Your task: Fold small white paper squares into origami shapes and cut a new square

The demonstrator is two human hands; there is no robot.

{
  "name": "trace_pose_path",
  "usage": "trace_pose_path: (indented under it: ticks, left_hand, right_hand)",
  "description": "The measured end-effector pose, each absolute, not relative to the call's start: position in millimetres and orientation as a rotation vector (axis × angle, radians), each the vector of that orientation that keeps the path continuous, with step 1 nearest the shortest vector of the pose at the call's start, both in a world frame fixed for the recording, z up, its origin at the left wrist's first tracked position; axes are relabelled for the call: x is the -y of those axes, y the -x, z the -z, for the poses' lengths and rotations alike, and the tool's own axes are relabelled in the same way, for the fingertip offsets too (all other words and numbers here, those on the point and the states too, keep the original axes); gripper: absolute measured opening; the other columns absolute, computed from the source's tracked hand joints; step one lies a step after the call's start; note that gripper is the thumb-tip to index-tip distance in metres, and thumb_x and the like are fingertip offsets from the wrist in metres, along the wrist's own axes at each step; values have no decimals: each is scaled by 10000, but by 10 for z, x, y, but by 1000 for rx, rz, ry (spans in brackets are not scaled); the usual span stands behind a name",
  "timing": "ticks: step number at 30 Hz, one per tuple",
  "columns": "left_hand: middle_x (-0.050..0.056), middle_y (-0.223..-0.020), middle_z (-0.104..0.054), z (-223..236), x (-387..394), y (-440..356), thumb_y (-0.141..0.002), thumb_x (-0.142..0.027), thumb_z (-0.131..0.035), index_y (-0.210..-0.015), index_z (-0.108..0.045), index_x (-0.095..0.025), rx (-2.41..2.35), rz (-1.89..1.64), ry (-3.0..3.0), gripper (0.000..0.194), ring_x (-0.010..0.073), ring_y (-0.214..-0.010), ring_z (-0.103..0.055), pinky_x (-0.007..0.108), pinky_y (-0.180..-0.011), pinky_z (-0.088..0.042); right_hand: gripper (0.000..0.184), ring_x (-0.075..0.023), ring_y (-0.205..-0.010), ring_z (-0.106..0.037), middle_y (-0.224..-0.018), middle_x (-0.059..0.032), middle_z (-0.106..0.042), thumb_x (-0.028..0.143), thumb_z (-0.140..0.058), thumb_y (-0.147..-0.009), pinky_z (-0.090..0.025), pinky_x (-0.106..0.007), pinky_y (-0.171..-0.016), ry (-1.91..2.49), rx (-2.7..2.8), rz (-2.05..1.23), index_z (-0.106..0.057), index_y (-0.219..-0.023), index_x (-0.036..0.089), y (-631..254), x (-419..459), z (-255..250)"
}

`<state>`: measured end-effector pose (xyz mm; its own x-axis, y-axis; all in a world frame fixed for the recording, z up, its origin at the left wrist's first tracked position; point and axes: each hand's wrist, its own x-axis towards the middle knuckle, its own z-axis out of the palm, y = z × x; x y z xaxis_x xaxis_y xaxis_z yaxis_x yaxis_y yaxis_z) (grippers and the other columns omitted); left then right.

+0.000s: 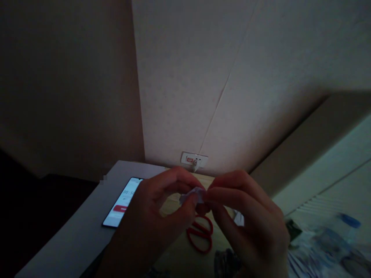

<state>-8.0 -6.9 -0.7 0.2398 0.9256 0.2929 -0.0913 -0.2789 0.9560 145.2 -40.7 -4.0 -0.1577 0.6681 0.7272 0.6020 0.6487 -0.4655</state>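
Left hand (158,216) and right hand (251,216) have fingers clamped on a scrap (193,195); scissors (209,236) at its six o'clock; phone (121,204) at nine.

crumpled pale scrap (199,192) between fingers (232,195)

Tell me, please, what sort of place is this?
Probably a dim room in a home: a wall socket with something plugged in, a lit phone and red-handled scissors suggest it.
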Motion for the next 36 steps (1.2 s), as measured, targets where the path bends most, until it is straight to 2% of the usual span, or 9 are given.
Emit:
trace_pose_path:
  ticks: [7,13,16,22,26,33,36]
  left_hand:
    - [-79,-617,-697,-47,124,116,-756,-27,-627,-700,-692,-231,-752,-1121,-1353,222,93,-635,-696,141,-620,-553]
    - [-59,-592,-697,-78,139,123,-796,-159,-711,-694,-689,-205,-667,-868,-1021,114,119,-600,-695,187,-560,-564]
    - [-52,-591,-712,-64,125,134,-796,-158,-721,-703,-690,-203,-598,-824,-989,108,107,-585,-673,186,-565,-565]
    - [-76,-605,-728,-44,111,123,-810,-76,-673,-702,-691,-212,-615,-930,-1063,175,59,-599,-677,113,-600,-536]
    - [-109,-607,-726,-60,137,102,-801,-62,-659,-694,-691,-233,-693,-1089,-1160,204,37,-614,-685,71,-611,-515]
    - [-118,-617,-702,-60,162,80,-753,-100,-691,-681,-692,-255,-906,-1286,-1345,171,42,-631,-677,73,-619,-495]
    - [-120,-633,-699,-49,153,80,-758,-98,-677,-694,-687,-263,-891,-1295,-1364,177,53,-642,-681,89,-622,-506]
  right_hand:
    - [194,-107,-733,-593,-853,27,-593,79,-553,-907,-457,-228,-598,970,1863,-109,-629,-851,248,-1476,452,64]
    - [226,-89,-722,-577,-854,29,-582,127,-500,-964,-444,-240,-607,862,1867,-122,-645,-822,227,-1512,445,92]
    - [240,-85,-728,-573,-875,29,-580,144,-478,-981,-438,-251,-621,822,1875,-131,-655,-838,222,-1512,450,114]
    - [167,-84,-770,-573,-864,33,-588,105,-534,-955,-444,-233,-661,841,1834,-241,-632,-888,223,-1478,438,121]
    - [82,-94,-819,-574,-871,37,-600,162,-561,-957,-461,-212,-704,895,1705,-307,-593,-942,237,-1453,424,118]
    - [111,-79,-786,-577,-822,60,-597,296,-581,-956,-449,-183,-686,1053,1684,-236,-593,-861,240,-1412,412,41]
    - [87,-78,-747,-582,-801,67,-603,249,-637,-911,-453,-185,-649,1059,1669,-262,-595,-837,240,-1364,405,15]
